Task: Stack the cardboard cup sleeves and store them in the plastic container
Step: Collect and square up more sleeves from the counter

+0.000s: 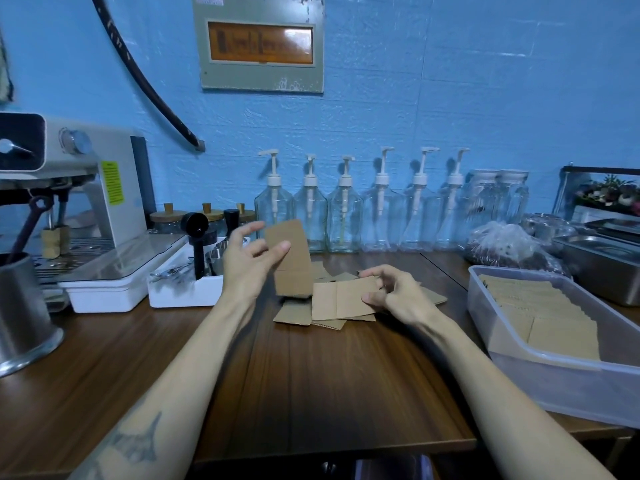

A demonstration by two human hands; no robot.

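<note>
Head view puts the loose cardboard cup sleeves [325, 306] at the middle of the bench [311, 386], a small untidy heap lying flat and overlapping. One sleeve [292, 261] is lifted clear of the heap and stands nearly upright in the left hand [247, 261]; the thumb lies across its front face, and the fingers are spread and blurred, so how firm that grip is I cannot tell. The right hand [393, 289] is down at the heap, its thumb and curled fingers pinching the edge of the top flat sleeve [341, 297].

To the right, near the bench's edge, sits the plastic container [554, 379], well apart from the heap. It already carries a long, tidy row of sleeves [540, 306] packed on edge, filling most of its length.

Judged from this, the job looks well past half: most of the sleeves are stored, and only the small heap and the two in hand are left to gather into a stack and carry across.

Behind the heap a row of clear pump bottles [346, 209] lines the blue wall. An espresso machine [79, 181] and a white tray [183, 289] of tools stand at left, a steel pan [599, 261] at far right.
</note>
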